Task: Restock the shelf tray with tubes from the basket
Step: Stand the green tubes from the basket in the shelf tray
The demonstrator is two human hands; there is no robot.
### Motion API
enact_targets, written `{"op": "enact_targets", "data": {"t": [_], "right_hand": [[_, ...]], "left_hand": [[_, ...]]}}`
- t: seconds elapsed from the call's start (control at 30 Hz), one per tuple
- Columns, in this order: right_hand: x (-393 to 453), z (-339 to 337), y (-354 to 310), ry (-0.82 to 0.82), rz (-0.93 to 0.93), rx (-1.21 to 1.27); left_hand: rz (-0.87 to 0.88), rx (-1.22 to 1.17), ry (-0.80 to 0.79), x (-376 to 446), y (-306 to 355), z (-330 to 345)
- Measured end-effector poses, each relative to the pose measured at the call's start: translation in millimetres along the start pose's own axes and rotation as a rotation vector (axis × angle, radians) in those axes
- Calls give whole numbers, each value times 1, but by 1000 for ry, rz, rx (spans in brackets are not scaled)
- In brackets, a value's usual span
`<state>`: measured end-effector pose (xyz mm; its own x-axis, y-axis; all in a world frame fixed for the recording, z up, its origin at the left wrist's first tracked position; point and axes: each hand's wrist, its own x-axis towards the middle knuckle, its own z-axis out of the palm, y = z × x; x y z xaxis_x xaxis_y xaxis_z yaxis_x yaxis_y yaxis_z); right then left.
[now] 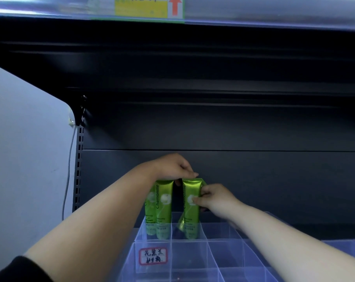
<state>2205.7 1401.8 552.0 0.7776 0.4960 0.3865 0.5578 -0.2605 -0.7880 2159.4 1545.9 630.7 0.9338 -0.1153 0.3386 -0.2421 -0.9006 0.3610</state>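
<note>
Green "Chamomile" tubes stand upright in the back compartments of a clear plastic shelf tray [223,247]. Two tubes [159,208] fill the left back compartment. In the compartment to their right stands another tube [189,212], with more green just behind it. My left hand [172,166] reaches over the tops, its fingertips pinching the upper edge of the right tube. My right hand [213,198] pinches that same tube at its right side, about mid-height. No basket is in view.
The tray's front wall carries a red-bordered handwritten label [153,255]. A dark back panel [233,180] rises behind it, and an upper shelf with a yellow price tag [141,8] hangs overhead. A slotted upright [79,165] and a grey cable [67,167] run down the left.
</note>
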Motion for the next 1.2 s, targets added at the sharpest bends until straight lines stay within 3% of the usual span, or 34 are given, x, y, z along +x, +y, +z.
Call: {"op": "enact_targets", "data": {"t": [0.13,0.3,0.43,0.5,0.67,0.77,0.93,1.2], "right_hand": [[-4,-5,-10,-32,27,13],[30,-37,-33,207,7,-245],[40,-31,-38,-6,44,-677],[36,-21,-27,-67,60,-753],[34,-27,-2,-89,164,-510],[40,-30,1,45,65,-447],[38,-20,-9,183,-96,-102],[37,-15,-12,182,-157,-38]], "left_hand": [[41,35,13,-9,-4,-3],[63,-55,209,-17,-14,-6],[72,-187,422,-29,-38,-8],[13,-246,472,-32,-52,-7],[-58,-265,365,-38,-67,3],[-57,-270,348,-42,-67,4],[-72,-234,337,-52,-70,-4],[-127,-267,351,-55,-76,-5]]}}
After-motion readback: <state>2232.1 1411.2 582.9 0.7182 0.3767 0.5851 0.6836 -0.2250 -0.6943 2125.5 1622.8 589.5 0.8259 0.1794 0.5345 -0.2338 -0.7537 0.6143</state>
